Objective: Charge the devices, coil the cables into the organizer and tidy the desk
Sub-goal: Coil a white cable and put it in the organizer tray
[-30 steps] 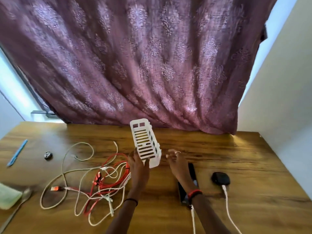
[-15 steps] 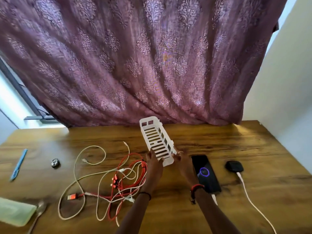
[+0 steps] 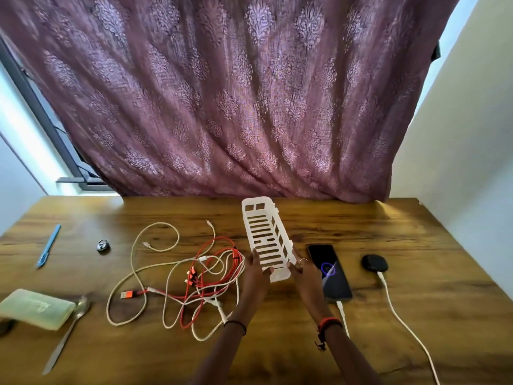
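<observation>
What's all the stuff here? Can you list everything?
organizer: one, white, held over the desk's middle
loose cables: several, red and cream, tangled left of the organizer
phone: one, black, screen lit, right of the organizer
small black device: one, black, right of the phone
charging cables: two, white, running to phone and device
pen: one, blue, far left
round metal thing: one, silver, near the pen
spoon: one, silver, front left
pouch: one, pale green, front left edge
desk: one, brown wood
curtain: one, purple, behind the desk
left hand: one, grips the organizer
right hand: one, grips the organizer
</observation>
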